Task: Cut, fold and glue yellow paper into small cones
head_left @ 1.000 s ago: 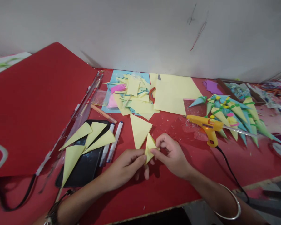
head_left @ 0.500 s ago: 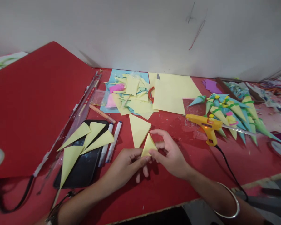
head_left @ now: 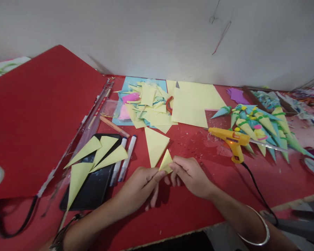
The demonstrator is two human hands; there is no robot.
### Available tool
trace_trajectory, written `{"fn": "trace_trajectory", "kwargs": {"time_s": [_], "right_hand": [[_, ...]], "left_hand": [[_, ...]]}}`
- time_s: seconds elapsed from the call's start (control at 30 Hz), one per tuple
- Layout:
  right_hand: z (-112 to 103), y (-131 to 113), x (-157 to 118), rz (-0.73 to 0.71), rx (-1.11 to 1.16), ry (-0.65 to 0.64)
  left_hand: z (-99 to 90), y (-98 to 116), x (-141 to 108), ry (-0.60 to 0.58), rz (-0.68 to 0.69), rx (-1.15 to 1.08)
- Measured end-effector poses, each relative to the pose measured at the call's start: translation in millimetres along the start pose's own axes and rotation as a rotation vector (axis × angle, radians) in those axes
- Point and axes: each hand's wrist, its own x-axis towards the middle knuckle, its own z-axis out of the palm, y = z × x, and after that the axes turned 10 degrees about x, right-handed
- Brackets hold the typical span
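Observation:
Between my hands is a small yellow paper piece (head_left: 165, 163), its pointed tip facing away from me. My left hand (head_left: 143, 184) pinches its lower left edge between thumb and fingers. On the other side my right hand (head_left: 192, 174) grips the right edge, fingertips and thumb pressed together. Just beyond lies a flat yellow paper triangle (head_left: 156, 144) on the red tabletop (head_left: 183, 212). To the left, several rolled yellow paper cones (head_left: 80, 177) rest on a black tray-like object (head_left: 94, 193), beside two white markers (head_left: 127, 158).
A yellow glue gun (head_left: 232, 141) with a lit orange light stands at the right, its cord running toward the front edge. Behind it are several decorated paper cones (head_left: 264, 122). Paper scraps (head_left: 151, 104) and yellow sheets (head_left: 193, 101) lie at the back; a large red board (head_left: 42, 122) fills the left.
My right hand's fingers have drawn in from above the paper and now pinch its right edge. The paper has turned slightly and looks narrower.

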Motion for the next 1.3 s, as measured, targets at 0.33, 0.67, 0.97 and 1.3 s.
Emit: {"fn": "trace_trajectory", "kwargs": {"time_s": [0.33,0.67,0.97,1.3], "right_hand": [[-1.8,-1.7,1.9,-0.035,-0.025,0.036],[0.7,-4.5,-1.6,0.001,-0.038,0.014],[-1.7,-3.3,1.2,0.122,0.203,0.125],[-1.0,-1.8,3.1,0.003,0.166,0.070]], "left_hand": [[-7.5,3.3,-0.8,-0.023,0.091,0.335],[-5.5,6.9,-4.0,-0.243,0.089,0.226],[-6.8,5.0,-3.4,-0.218,0.048,0.050],[-8.3,2.4,0.7,0.131,0.104,0.195]]}}
